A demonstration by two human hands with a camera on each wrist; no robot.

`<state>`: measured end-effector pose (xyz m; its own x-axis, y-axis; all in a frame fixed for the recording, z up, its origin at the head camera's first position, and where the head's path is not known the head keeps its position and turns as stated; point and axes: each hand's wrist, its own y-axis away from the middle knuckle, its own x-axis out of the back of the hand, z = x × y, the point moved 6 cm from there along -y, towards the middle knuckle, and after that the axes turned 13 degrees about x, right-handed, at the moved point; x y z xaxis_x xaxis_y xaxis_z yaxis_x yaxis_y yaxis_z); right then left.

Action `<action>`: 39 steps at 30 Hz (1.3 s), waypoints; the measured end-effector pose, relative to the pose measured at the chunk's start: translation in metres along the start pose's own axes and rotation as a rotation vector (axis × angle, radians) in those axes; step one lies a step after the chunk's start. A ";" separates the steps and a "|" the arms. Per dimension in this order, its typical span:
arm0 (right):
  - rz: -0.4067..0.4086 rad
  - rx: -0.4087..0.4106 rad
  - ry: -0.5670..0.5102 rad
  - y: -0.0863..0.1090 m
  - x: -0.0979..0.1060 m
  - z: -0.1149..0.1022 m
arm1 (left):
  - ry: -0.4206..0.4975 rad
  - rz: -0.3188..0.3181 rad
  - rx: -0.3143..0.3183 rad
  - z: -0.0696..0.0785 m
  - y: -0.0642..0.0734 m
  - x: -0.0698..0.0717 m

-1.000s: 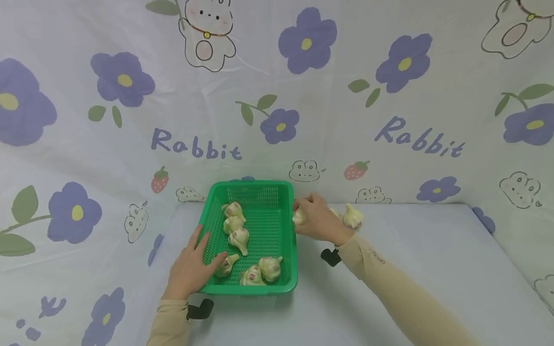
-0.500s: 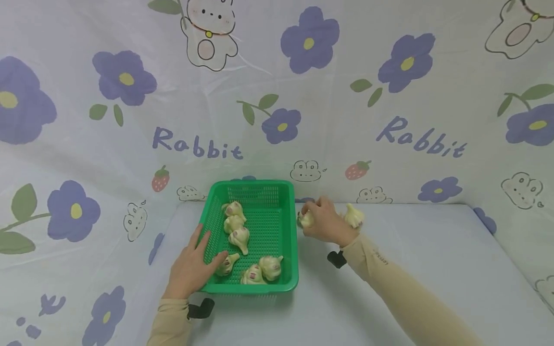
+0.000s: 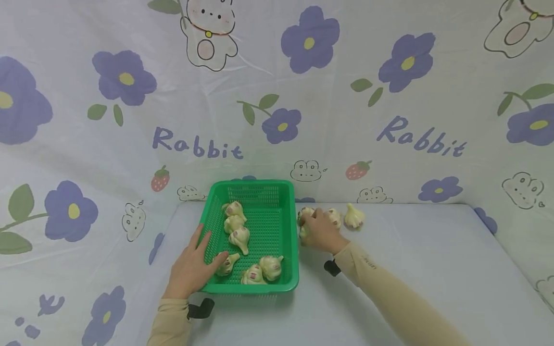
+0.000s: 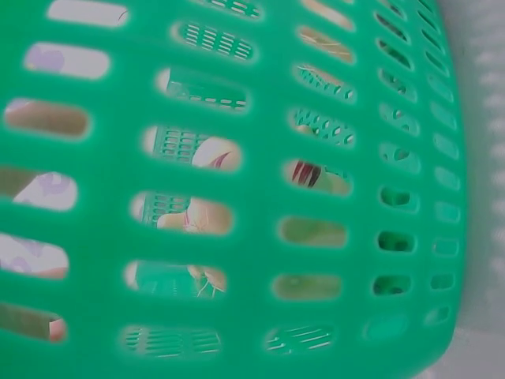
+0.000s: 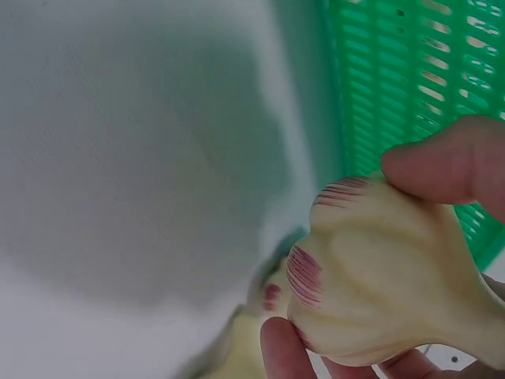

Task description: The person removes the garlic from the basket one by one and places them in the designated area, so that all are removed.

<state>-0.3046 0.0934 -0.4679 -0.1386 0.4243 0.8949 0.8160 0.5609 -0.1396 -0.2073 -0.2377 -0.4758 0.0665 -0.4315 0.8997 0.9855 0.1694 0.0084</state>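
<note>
A green perforated plastic basket (image 3: pixel 286 240) stands on the table with several garlic bulbs (image 3: pixel 239 239) inside. My left hand (image 3: pixel 190 269) rests over the basket's left rim with spread fingers. Its thumb reaches in above a bulb near the front left corner. In the left wrist view the slotted basket wall (image 4: pixel 260 178) fills most of the frame. Just outside the right wall, my right hand (image 3: pixel 322 231) holds a pale garlic bulb (image 5: pixel 387 276) with purple streaks, thumb on one side and fingertips on the other. Another bulb (image 5: pixel 272 294) shows partly behind it.
Behind and right of my right hand lie more garlic bulbs, among them one by the basket (image 3: pixel 306 211), one in the middle (image 3: pixel 333 217) and one farthest right (image 3: pixel 354 216). A patterned cloth (image 3: pixel 329 120) hangs behind the white table (image 3: pixel 411 269).
My right hand first shifted slightly right, then came nearer to me along the basket's right side. Garlic bulbs behind it now show more fully. The left hand and basket stay in place.
</note>
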 end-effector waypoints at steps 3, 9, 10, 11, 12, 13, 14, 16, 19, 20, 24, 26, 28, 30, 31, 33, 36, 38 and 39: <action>-0.001 0.013 0.014 -0.001 -0.005 -0.001 | -0.004 -0.010 0.003 0.000 0.000 -0.001; -0.016 0.022 0.024 -0.004 -0.017 0.002 | -0.003 -0.021 0.012 -0.001 0.000 -0.002; -0.017 0.020 0.024 -0.004 -0.018 0.002 | -0.002 -0.022 0.013 -0.001 0.000 -0.002; -0.020 0.018 0.022 -0.005 -0.020 0.003 | -0.001 -0.022 0.014 -0.001 0.000 -0.002; -0.021 0.019 0.020 -0.005 -0.021 0.004 | 0.000 -0.022 0.014 -0.001 0.000 -0.002; -0.024 0.017 0.022 -0.005 -0.022 0.005 | 0.000 -0.022 0.014 -0.001 0.000 -0.002; -0.026 0.014 0.021 -0.005 -0.023 0.006 | 0.000 -0.020 0.013 -0.002 0.000 -0.002; -0.029 0.009 0.020 -0.005 -0.025 0.008 | 0.001 -0.019 0.012 -0.002 0.000 -0.002; -0.036 0.000 0.022 -0.005 -0.027 0.010 | 0.002 -0.018 0.010 -0.002 0.000 -0.002; -0.036 -0.001 0.023 -0.005 -0.028 0.011 | 0.002 -0.018 0.010 -0.002 0.000 -0.002; -0.040 -0.002 0.031 -0.005 -0.031 0.014 | 0.006 -0.017 0.011 -0.001 0.001 -0.001; -0.041 0.004 0.037 -0.006 -0.032 0.015 | 0.007 -0.014 0.011 -0.001 0.001 0.000; -0.043 0.007 0.041 -0.006 -0.034 0.015 | 0.006 -0.011 0.008 0.000 0.001 0.000; -0.046 0.010 0.041 -0.006 -0.035 0.015 | 0.004 -0.005 0.005 0.000 0.001 0.000; -0.050 0.012 0.039 -0.006 -0.035 0.014 | 0.004 -0.002 0.003 0.000 0.001 0.000; -0.054 0.010 0.037 -0.005 -0.035 0.013 | 0.004 0.003 -0.001 0.000 0.001 0.000; -0.058 0.007 0.036 -0.004 -0.034 0.012 | 0.005 0.009 -0.004 0.000 0.001 0.000; -0.059 0.006 0.036 -0.004 -0.034 0.011 | 0.005 0.008 -0.004 0.000 0.001 0.000; -0.058 0.006 0.035 -0.004 -0.034 0.011 | 0.005 0.007 -0.004 0.000 0.001 0.000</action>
<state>-0.3090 0.0847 -0.5026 -0.1661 0.3658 0.9157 0.8036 0.5884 -0.0892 -0.2065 -0.2373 -0.4756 0.0746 -0.4346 0.8975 0.9856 0.1692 -0.0001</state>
